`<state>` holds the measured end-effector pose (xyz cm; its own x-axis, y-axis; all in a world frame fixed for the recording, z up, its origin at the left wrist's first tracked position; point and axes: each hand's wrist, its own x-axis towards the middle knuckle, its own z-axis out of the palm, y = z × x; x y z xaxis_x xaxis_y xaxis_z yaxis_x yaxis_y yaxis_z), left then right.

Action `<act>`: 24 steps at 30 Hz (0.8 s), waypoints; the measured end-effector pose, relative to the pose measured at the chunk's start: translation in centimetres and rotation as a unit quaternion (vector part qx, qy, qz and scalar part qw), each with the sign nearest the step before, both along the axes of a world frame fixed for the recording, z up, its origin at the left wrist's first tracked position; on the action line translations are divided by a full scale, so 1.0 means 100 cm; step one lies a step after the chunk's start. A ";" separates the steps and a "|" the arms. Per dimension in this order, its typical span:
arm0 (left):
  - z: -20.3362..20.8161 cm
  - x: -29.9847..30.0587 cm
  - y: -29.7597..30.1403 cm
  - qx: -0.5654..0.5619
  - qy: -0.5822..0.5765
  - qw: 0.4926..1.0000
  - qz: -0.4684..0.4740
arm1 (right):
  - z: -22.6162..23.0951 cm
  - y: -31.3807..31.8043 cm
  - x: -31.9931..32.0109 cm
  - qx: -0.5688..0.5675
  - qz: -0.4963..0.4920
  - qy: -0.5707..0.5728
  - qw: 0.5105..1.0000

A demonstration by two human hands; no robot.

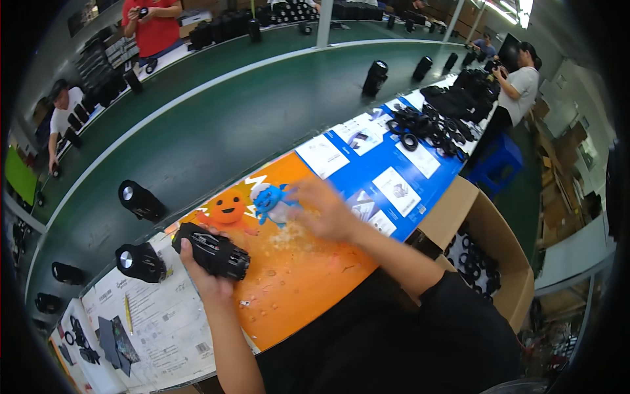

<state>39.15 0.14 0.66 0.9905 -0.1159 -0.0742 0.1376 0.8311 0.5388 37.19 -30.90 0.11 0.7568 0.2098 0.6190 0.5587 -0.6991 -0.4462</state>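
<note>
My left hand (211, 281) is wrapped round a black cylindrical speaker body (216, 252), tilted above the near edge of the orange printed sheet (315, 269). Its side looks ribbed, with an open framework. My right hand (320, 209) hovers over the blue cartoon figure on that sheet, smeared by motion, so its fingers cannot be read. Just left of the held piece stands a similar black cylinder (140, 262) with a silver round end. Another such cylinder (140, 201) sits farther off on the green conveyor belt.
A green conveyor belt (262, 98) carries more black cylinders. Black rings (420, 128) lie heaped on blue printed sheets at the right. An open cardboard box (518, 262) holds black rings beside me. A yellow pencil (128, 314) lies at left. Co-workers (522, 85) stand along the belt.
</note>
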 end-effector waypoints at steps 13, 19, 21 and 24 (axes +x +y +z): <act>-0.010 0.007 -0.010 0.163 0.065 0.984 0.007 | 0.060 -0.412 0.080 -0.092 -0.569 0.356 0.736; -0.014 0.005 -0.001 0.161 0.053 0.986 0.006 | 0.063 -0.405 0.098 -0.112 -0.438 0.460 0.764; -0.009 0.004 -0.002 0.173 0.048 0.984 0.004 | 0.071 -0.394 0.097 -0.144 -0.427 0.473 0.757; -0.005 0.006 -0.009 0.175 0.057 0.983 0.002 | 0.085 -0.402 0.088 -0.159 -0.399 0.503 0.750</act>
